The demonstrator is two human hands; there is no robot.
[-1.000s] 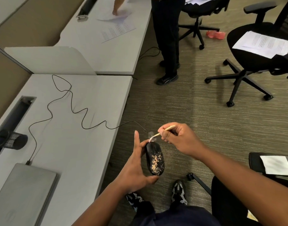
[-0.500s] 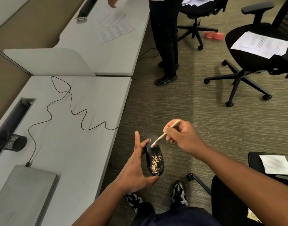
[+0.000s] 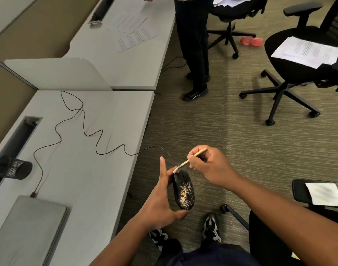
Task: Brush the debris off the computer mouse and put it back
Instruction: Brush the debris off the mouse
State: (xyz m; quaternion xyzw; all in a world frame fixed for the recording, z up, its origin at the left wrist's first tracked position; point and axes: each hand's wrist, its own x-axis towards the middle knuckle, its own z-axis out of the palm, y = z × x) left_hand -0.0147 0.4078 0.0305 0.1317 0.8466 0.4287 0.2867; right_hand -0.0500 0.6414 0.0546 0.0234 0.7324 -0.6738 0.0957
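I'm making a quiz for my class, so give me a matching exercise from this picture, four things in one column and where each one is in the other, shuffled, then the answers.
Things:
1. mouse
2. brush
3. laptop
4. papers

Places:
A. on a chair seat
B. closed on the desk
C. held in the left hand, over the floor
D. pinched in the right hand

Pairs: 1-C, 2-D, 3-B, 4-A

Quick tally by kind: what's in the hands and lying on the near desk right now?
Computer mouse: 1
Brush: 1
Laptop: 1
Black mesh cup: 1
Total: 4
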